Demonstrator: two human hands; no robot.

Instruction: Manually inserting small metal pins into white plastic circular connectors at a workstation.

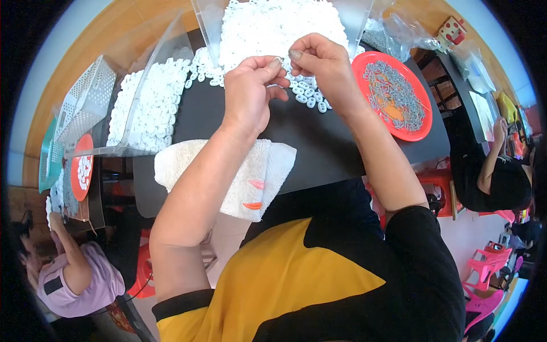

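My left hand [249,86] and my right hand [327,69] are raised close together over the black table. In the left, thumb and forefinger pinch something too small to make out, while the lower fingers curl loosely. The right thumb presses against its bent forefinger, and what lies between them is hidden. Just beyond both hands rises a large heap of small white plastic pieces [279,25] in a clear bin. Several loose white oval pieces with two holes [310,94] lie under my right hand. Right of that wrist, a red plate [420,129] holds many small grey screw-like parts [393,85].
A folded cream towel [176,162] lies at the table's front edge, under my left forearm. Left stands a clear bin of white pieces [149,108], beside a white perforated basket [88,105]. Plastic bags [399,37] lie at the back right. Other people sit at both sides.
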